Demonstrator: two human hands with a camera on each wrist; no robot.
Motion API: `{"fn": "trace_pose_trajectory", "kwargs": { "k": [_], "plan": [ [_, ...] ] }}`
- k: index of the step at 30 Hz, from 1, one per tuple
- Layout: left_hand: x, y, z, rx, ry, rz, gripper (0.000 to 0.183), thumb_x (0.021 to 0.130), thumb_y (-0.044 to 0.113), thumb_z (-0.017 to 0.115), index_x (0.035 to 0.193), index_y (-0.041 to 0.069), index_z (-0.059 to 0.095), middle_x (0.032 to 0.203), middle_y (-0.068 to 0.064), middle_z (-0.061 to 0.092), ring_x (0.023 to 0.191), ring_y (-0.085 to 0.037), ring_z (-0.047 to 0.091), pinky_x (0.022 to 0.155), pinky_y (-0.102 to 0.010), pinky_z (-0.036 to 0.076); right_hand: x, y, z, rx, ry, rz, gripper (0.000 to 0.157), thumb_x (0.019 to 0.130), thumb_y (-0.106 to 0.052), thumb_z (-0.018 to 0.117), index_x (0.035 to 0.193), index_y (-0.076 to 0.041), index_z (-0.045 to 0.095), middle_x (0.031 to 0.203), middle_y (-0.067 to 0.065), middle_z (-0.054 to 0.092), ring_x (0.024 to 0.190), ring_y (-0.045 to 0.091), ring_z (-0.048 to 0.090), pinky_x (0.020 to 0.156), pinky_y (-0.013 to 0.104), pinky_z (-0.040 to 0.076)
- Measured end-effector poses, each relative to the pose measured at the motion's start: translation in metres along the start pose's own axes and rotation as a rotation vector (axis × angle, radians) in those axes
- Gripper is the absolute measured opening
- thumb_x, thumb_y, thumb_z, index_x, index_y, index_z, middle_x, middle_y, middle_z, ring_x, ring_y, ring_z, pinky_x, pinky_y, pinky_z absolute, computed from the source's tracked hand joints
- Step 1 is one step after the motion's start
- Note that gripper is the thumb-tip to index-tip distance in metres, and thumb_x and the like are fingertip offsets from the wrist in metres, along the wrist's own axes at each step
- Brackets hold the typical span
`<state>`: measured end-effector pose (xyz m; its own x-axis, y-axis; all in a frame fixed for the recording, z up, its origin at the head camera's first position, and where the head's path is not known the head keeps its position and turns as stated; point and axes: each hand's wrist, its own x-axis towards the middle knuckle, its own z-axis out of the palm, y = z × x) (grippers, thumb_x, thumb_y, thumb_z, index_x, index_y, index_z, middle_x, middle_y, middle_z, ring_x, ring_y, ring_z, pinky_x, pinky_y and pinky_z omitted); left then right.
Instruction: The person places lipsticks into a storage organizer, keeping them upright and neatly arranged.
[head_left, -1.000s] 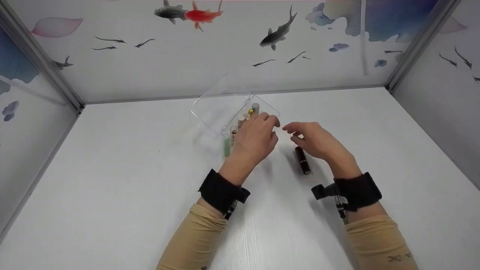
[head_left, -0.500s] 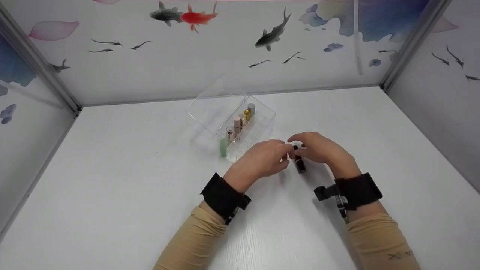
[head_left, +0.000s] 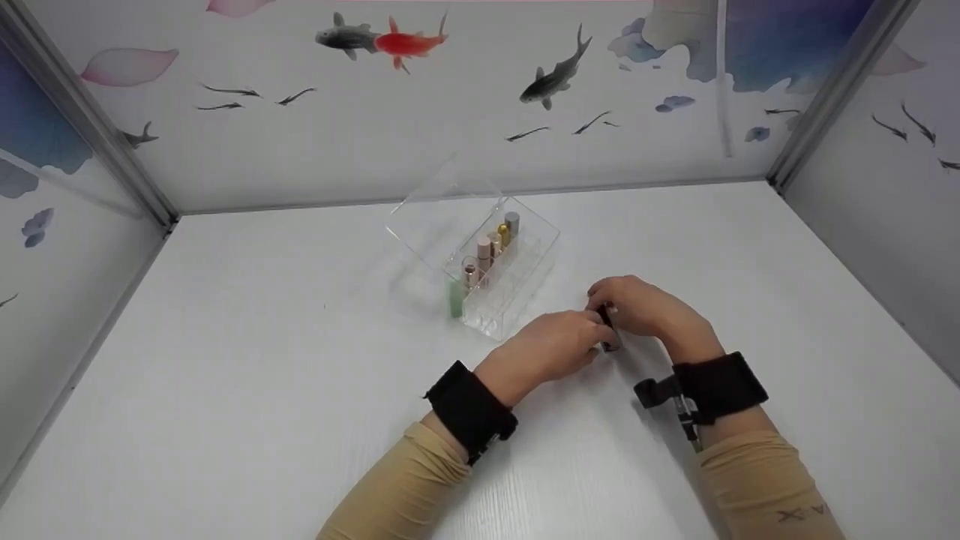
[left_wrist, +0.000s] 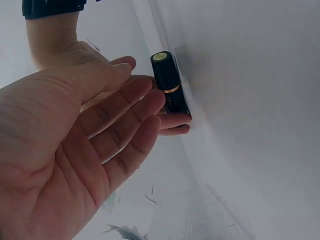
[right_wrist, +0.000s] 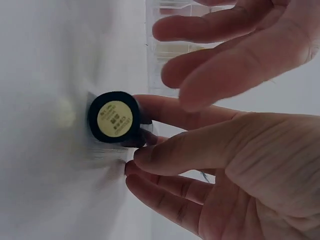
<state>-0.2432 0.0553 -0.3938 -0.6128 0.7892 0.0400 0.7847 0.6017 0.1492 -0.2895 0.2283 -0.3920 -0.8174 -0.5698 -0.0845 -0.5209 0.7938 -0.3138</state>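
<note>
A dark lipstick tube point(left_wrist: 166, 75) with a gold band and a pale round label on its end lies low over the white table. Thumb and fingers of my right hand point(head_left: 649, 307) pinch it near its far end. My left hand point(head_left: 551, 346) reaches in from the left, its fingers loosely extended beside the tube; whether they touch it cannot be told. In the right wrist view the label end of the lipstick point(right_wrist: 115, 117) faces the camera. Behind the hands stands a clear box point(head_left: 517, 289) holding several lipstick tubes point(head_left: 485, 255) upright in a row.
The box's clear lid point(head_left: 424, 214) stands raised on its left side. A green tube point(head_left: 456, 298) is at the box's near left corner. Printed panels point(head_left: 480, 135) wall the table point(head_left: 225, 375) at the back and sides.
My left hand has come away from the box, moving right and toward me to the dark lipstick. My right hand has lowered onto the lipstick and taken hold of it.
</note>
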Motion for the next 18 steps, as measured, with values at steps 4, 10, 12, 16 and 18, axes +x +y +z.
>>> {"fn": "trace_pose_trajectory", "kwargs": {
  "k": [4, 10, 12, 16, 18],
  "plan": [
    [0.001, -0.001, 0.004, -0.005, 0.001, -0.013, 0.023, 0.098, 0.011, 0.061, 0.116, 0.015, 0.074, 0.112, -0.003, 0.068, 0.103, -0.016, 0.068, 0.087, -0.023, 0.054, 0.001, 0.000, 0.002, -0.004, 0.034, -0.017, 0.018, 0.084, 0.012, 0.061, 0.082, -0.002, 0.072, 0.099, 0.016, 0.071, 0.094, 0.032, 0.066, 0.085, 0.043, 0.054],
    [0.000, -0.004, 0.008, -0.052, 0.016, -0.055, 0.022, 0.096, 0.010, 0.062, 0.114, 0.012, 0.075, 0.119, -0.005, 0.066, 0.105, -0.019, 0.069, 0.087, -0.025, 0.054, 0.006, 0.001, 0.005, 0.016, 0.034, -0.014, 0.021, 0.079, 0.012, 0.065, 0.070, -0.008, 0.065, 0.073, 0.001, 0.057, 0.072, 0.015, 0.048, 0.069, 0.028, 0.041],
    [-0.001, -0.004, 0.010, -0.045, 0.040, -0.068, 0.019, 0.097, 0.009, 0.062, 0.110, 0.010, 0.074, 0.118, -0.007, 0.065, 0.101, -0.019, 0.069, 0.084, -0.025, 0.055, 0.006, 0.001, 0.006, 0.014, 0.037, -0.008, 0.019, 0.078, 0.011, 0.068, 0.074, -0.007, 0.070, 0.077, 0.002, 0.065, 0.074, 0.015, 0.051, 0.071, 0.029, 0.044],
    [-0.001, -0.004, 0.015, 0.015, 0.088, -0.082, 0.014, 0.099, 0.011, 0.060, 0.107, 0.008, 0.071, 0.112, -0.009, 0.064, 0.091, -0.017, 0.068, 0.075, -0.023, 0.054, 0.005, 0.001, 0.006, 0.012, 0.022, 0.010, 0.017, 0.079, 0.009, 0.072, 0.089, -0.004, 0.076, 0.092, 0.011, 0.074, 0.084, 0.020, 0.063, 0.079, 0.038, 0.054],
    [-0.001, -0.003, 0.016, 0.042, 0.096, -0.090, 0.015, 0.100, 0.012, 0.058, 0.108, 0.007, 0.070, 0.111, -0.009, 0.063, 0.089, -0.016, 0.067, 0.073, -0.023, 0.054, 0.004, 0.001, 0.005, 0.018, 0.005, 0.018, 0.017, 0.080, 0.007, 0.074, 0.094, -0.002, 0.076, 0.097, 0.014, 0.074, 0.089, 0.024, 0.066, 0.084, 0.043, 0.055]
  ]
}}
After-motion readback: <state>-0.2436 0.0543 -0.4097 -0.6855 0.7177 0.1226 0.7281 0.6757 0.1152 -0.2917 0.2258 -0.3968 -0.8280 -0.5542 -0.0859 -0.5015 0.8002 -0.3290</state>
